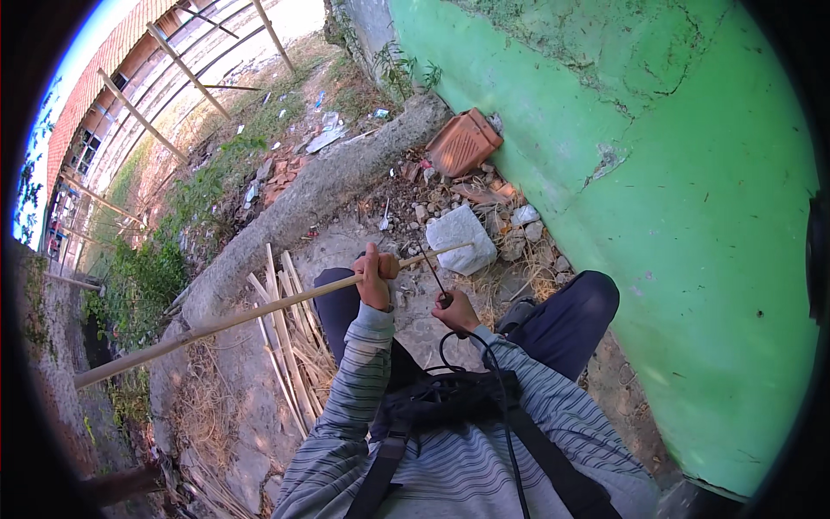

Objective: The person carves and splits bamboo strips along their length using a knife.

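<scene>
Long pale bamboo stick (259, 313), near-horizontal across lap; thin dark blade (432, 275) angled vs. its right end.

I'm looking at an outdoor yard beside a building: a cracked green wall (692, 199), bare ground strewn with rubble (484, 208) and broken bricks (464, 141), weeds (143, 277), split bamboo strips (285, 337), and a long brick building (104, 95) beyond.

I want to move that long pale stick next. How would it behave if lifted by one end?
The long stick looks thin and stays straight across its span with the left hand gripping it near one end, so probably stiff and fairly light. Held at one end, its length would likely make it tip-heavy and swing. Being round, it may roll on the ground.
</scene>
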`<state>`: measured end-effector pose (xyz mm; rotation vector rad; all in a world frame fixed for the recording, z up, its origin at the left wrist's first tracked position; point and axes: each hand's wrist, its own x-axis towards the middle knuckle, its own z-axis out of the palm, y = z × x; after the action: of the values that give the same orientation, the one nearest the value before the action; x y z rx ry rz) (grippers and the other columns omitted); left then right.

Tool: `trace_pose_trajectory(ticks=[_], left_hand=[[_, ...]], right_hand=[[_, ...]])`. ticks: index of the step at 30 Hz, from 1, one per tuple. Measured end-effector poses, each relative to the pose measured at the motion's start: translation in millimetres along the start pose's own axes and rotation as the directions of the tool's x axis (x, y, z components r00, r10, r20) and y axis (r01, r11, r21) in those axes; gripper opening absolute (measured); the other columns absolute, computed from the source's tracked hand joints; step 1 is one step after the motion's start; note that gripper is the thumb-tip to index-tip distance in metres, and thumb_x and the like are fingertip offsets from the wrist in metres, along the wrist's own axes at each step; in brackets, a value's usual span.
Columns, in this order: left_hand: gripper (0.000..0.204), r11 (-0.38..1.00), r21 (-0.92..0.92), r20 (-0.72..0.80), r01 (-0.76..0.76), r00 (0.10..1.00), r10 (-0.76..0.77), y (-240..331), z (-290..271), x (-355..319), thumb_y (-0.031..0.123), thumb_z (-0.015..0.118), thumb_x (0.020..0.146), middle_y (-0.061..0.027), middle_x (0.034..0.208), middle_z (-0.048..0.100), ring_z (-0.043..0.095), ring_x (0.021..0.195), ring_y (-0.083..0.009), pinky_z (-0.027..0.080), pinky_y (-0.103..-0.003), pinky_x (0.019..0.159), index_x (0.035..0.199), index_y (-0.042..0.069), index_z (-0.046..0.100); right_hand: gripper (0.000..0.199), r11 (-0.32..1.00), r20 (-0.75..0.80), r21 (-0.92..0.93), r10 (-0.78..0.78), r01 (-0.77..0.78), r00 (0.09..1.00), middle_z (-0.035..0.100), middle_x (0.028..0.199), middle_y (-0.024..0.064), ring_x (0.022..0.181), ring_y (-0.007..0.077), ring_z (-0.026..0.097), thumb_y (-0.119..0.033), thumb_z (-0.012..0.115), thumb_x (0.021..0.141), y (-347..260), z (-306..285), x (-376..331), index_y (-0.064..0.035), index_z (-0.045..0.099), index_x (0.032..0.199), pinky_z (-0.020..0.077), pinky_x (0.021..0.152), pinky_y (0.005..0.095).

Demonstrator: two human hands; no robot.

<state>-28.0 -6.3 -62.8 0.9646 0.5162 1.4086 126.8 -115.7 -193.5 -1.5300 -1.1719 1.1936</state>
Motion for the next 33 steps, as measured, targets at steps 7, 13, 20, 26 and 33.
trace_pose_trajectory(ticks=[7,13,20,26,33], left_hand=[[0.060,0.998,-0.053,-0.069,0.023,0.997,-0.026,5,4,0,0.029,0.043,0.109,0.0030,0.049,0.021,0.016,0.044,-0.0104,0.014,-0.033,0.045,0.055,0.014,0.024],[0.060,0.998,-0.027,-0.072,0.059,0.996,-0.061,1,-13,-2,0.033,0.042,0.109,0.0030,0.049,0.018,0.016,0.043,-0.0113,0.016,-0.033,0.046,0.055,0.015,0.022],[0.060,0.999,-0.043,0.004,-0.008,1.000,0.008,3,9,1,0.029,0.042,0.110,0.0034,0.050,0.021,0.018,0.044,-0.0109,0.016,-0.033,0.045,0.055,0.013,0.024],[0.057,0.996,-0.091,0.005,0.009,1.000,-0.009,0,-2,-1,0.026,0.043,0.109,0.0032,0.050,0.021,0.018,0.044,-0.0111,0.016,-0.033,0.045,0.056,0.013,0.026],[0.058,0.997,-0.078,-0.044,0.016,0.999,-0.020,1,9,4,0.026,0.043,0.109,0.0030,0.050,0.021,0.018,0.044,-0.0111,0.017,-0.033,0.045,0.056,0.014,0.024]], right_hand=[[0.016,0.999,-0.037,-0.003,-0.052,0.052,0.998,0.056,0.061,-0.0021,0.059,0.0054,0.052,-0.010,0.070,0.074,13,8,8,-0.0040,0.056,0.068,0.0424,0.057,0.0259],[0.017,0.993,-0.040,-0.048,-0.111,0.109,0.993,0.057,0.062,-0.0009,0.059,0.0057,0.052,-0.009,0.070,0.073,-1,12,2,-0.0036,0.055,0.069,0.0421,0.056,0.0265],[0.017,0.992,-0.101,-0.123,-0.009,-0.004,0.995,0.057,0.060,0.0015,0.058,0.0097,0.055,-0.012,0.072,0.071,26,-2,2,-0.0043,0.057,0.068,0.0452,0.058,0.0294],[0.019,0.995,-0.133,-0.099,-0.047,0.034,0.990,0.061,0.061,0.0070,0.056,0.0168,0.058,-0.015,0.072,0.070,11,8,2,-0.0029,0.058,0.068,0.0462,0.059,0.0350],[0.020,0.998,-0.176,-0.066,0.005,-0.017,0.984,0.063,0.061,0.0094,0.059,0.0206,0.062,-0.020,0.072,0.071,58,0,16,-0.0028,0.061,0.069,0.0485,0.061,0.0358]])
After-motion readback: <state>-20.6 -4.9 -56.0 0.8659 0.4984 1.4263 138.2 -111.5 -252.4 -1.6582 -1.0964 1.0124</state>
